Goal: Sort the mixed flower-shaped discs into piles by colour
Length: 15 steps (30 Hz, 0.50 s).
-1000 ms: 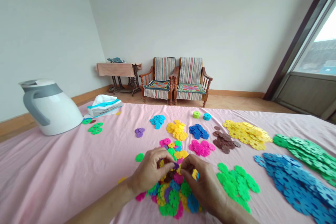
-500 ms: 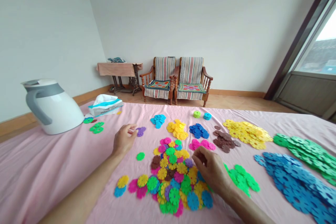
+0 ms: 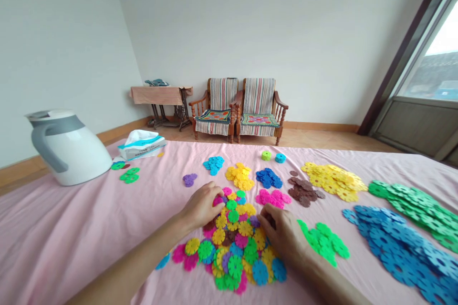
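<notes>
My left hand (image 3: 204,205) reaches over the left edge of a mixed pile of plastic snowflake discs (image 3: 233,236). Its thumb and forefinger are apart beside magenta and purple discs; whether they touch is unclear. At the pile's right side, my right hand (image 3: 284,231) is curled, with thumb and fingers drawn together next to a purple disc (image 3: 255,221). Anything inside its fingers is hidden. Beyond the hands lie sorted heaps: purple discs (image 3: 189,180), light blue discs (image 3: 213,165), yellow discs (image 3: 239,176), dark blue discs (image 3: 269,178) and pink discs (image 3: 273,198).
A white kettle (image 3: 73,152) and a tissue pack (image 3: 142,145) stand at left. To the right are brown discs (image 3: 304,191), green discs (image 3: 324,243) and heaps of larger yellow (image 3: 334,180), blue (image 3: 400,248) and green discs (image 3: 418,207). Pink cloth (image 3: 143,228) lies underneath.
My left hand has moved right and nearer, from the purple heap to the mixed pile. The right hand stays by the pile's right side. The view has shifted slightly.
</notes>
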{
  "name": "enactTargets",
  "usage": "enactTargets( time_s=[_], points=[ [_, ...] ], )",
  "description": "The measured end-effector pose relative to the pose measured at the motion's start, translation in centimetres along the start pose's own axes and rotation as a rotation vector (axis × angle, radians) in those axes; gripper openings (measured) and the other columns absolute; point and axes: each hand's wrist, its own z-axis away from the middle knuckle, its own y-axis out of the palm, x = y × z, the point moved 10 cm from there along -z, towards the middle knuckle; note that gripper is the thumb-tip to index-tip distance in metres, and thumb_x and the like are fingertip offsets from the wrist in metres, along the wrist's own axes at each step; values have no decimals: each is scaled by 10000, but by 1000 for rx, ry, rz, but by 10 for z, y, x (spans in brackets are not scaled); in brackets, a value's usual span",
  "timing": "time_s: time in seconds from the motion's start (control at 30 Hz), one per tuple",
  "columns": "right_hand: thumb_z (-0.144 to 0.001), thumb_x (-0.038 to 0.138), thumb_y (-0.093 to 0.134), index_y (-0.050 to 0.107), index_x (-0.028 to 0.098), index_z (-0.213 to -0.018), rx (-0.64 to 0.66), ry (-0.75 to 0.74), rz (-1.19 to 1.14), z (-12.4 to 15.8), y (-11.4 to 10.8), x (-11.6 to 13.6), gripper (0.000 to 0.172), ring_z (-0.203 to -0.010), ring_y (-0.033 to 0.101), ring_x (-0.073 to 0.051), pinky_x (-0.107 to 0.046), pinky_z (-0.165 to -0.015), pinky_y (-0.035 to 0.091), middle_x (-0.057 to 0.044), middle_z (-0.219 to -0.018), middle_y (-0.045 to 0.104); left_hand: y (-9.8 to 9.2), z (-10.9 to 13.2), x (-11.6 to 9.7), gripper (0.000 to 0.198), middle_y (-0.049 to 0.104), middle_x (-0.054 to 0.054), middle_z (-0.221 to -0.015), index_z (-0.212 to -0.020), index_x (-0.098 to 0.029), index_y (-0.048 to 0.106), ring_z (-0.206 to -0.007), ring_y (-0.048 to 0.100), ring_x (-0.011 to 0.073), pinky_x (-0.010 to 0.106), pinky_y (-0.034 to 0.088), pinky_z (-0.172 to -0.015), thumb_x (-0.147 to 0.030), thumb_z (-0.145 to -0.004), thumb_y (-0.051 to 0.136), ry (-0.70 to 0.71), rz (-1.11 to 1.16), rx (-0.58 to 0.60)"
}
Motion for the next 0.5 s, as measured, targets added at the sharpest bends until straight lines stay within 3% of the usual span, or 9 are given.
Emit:
enactTargets(
  time_s=[0.23, 0.4, 0.5],
  points=[
    [-850, 281, 421, 484, 195, -669, 16, -1, 15, 0, 4, -3, 210, -539, 465, -114, -219, -523, 284, 11, -602, 558, 0, -3, 5, 167, 610, 28, -845, -779, -186, 574, -855, 564, 197, 310, 435, -782, -82, -648, 558, 9, 141, -50],
    [-851, 286, 425, 498, 196, -671, 23, -8, 21, 0, 5, -2, 214, -540, 477, -114, -217, -521, 286, 7, -614, 573, -1, -3, 3, 116, 631, 12, -741, -711, -168, 579, -730, 581, 152, 252, 447, -685, -78, -658, 528, -33, 298, -62],
    [-851, 282, 429, 511, 194, -678, 16, -9, 17, 0, 5, -3, 211, -540, 478, -113, -217, -525, 291, 7, -618, 577, -11, -5, 11, 65, 626, 1, -685, -692, -163, 579, -671, 577, 136, 239, 448, -654, -121, -678, 531, -62, 346, -127]
  ],
)
